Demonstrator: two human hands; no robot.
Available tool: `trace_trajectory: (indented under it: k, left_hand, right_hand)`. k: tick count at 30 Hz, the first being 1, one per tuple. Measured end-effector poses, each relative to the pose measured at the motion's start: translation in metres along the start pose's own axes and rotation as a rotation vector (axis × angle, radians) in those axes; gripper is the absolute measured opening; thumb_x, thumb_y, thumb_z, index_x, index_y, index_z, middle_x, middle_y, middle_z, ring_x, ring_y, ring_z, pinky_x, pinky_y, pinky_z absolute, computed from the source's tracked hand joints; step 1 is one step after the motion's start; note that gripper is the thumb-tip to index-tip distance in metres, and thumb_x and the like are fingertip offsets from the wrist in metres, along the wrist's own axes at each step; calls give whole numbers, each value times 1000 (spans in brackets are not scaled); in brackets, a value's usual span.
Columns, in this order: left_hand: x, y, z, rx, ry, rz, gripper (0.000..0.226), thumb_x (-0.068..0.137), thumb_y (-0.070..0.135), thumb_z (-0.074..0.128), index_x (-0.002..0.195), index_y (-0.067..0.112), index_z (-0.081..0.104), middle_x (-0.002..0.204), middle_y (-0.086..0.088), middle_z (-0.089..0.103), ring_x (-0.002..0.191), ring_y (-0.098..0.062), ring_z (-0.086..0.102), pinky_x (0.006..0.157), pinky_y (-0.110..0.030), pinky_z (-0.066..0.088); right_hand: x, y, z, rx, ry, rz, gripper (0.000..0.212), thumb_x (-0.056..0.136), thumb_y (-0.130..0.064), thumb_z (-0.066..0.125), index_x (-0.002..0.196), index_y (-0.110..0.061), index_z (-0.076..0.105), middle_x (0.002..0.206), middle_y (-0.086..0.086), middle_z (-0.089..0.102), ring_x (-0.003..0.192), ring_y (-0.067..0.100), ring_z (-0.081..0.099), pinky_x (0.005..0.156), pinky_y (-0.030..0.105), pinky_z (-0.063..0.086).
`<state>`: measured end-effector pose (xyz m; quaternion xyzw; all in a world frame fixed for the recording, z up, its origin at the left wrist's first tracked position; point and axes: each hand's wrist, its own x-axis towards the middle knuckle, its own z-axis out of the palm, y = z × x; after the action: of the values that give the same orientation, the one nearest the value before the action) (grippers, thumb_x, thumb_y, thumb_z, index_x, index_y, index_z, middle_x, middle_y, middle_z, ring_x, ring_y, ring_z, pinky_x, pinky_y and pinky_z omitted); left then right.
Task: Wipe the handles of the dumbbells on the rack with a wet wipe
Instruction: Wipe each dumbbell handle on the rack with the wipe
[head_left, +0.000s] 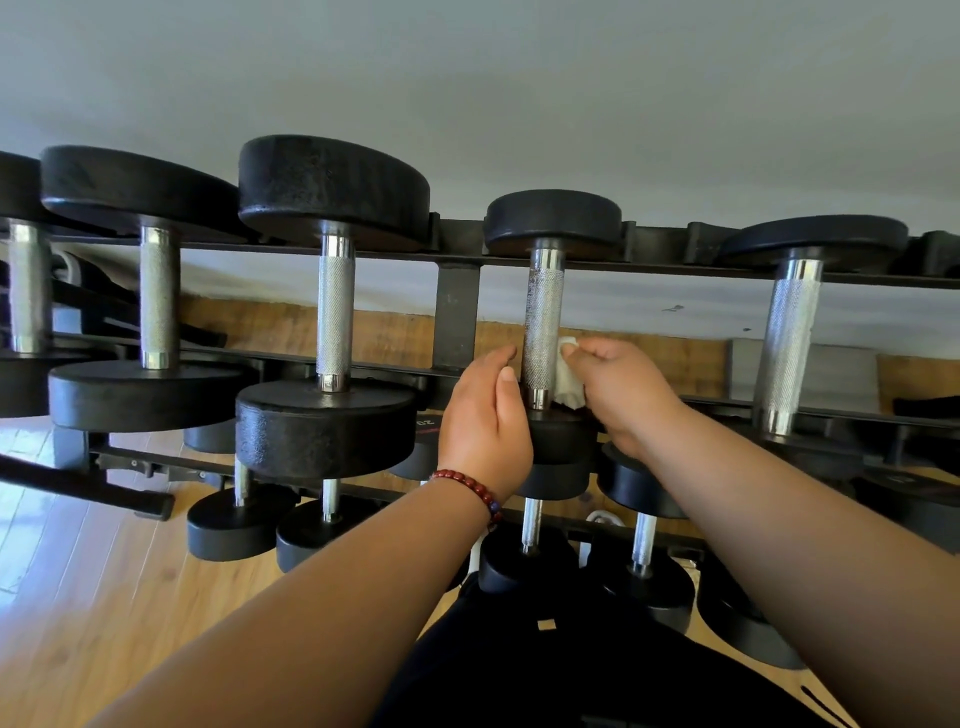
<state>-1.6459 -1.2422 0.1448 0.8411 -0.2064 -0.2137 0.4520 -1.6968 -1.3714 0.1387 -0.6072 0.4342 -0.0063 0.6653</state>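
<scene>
Black dumbbells with knurled steel handles lie across the top rails of a black rack (457, 312). The one in front of me has a handle (543, 322) that looks darker along its left side. My right hand (618, 395) pinches a crumpled white wet wipe (567, 379) and holds it against the right side of that handle, near its lower end. My left hand (485, 421), with a red bead bracelet on the wrist, rests against the near weight head (558, 436) just left of the handle, its fingers straight and relaxed.
More dumbbells sit to the left (335, 306) and to the right (789, 332) on the same tier. Smaller dumbbells (641, 545) fill the lower tier. Behind the rack is a grey wall (467, 78), below it a wooden floor (104, 597).
</scene>
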Motion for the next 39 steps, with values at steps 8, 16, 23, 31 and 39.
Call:
trace_trajectory:
  k: [8, 16, 23, 31, 39]
  left_hand:
    - [-2, 4, -4, 14, -25, -26, 38, 103, 24, 32, 136, 18, 50, 125, 12, 50, 118, 1, 42, 103, -20, 31]
    - [7, 14, -16, -26, -178, -119, 46, 102, 37, 36, 145, 21, 38, 143, 6, 44, 123, 1, 40, 96, -8, 31]
    - [37, 27, -38, -223, -279, -188, 35, 91, 44, 58, 123, 29, 60, 118, 10, 65, 111, -6, 59, 102, -35, 47]
    - [39, 22, -50, -490, -86, -331, 10, 89, 26, 66, 92, 17, 62, 96, -1, 67, 90, -14, 66, 84, -33, 56]
    - [51, 19, -35, -165, -355, -303, 25, 99, 17, 50, 122, 17, 60, 103, 0, 67, 95, -13, 65, 85, -30, 56]
  right_hand:
    - [-10, 0, -1, 13, 43, -28, 22, 101, -21, 47, 95, -17, 68, 96, 9, 71, 92, 24, 66, 84, 38, 52]
    - [-26, 5, -18, 101, 75, -46, 21, 101, -24, 47, 97, -25, 68, 104, 2, 70, 101, 22, 64, 91, 42, 52]
    - [-32, -20, 2, 180, 68, -116, 18, 99, -28, 52, 95, -30, 69, 100, -2, 72, 97, 18, 67, 86, 37, 54]
    - [-36, -23, 19, 150, 234, -221, 12, 95, -27, 59, 104, -24, 65, 97, -9, 67, 86, -1, 62, 70, 14, 45]
    - [-39, 7, 39, -108, 321, -238, 38, 100, -36, 43, 136, -24, 49, 133, -4, 53, 122, 11, 49, 105, 36, 42]
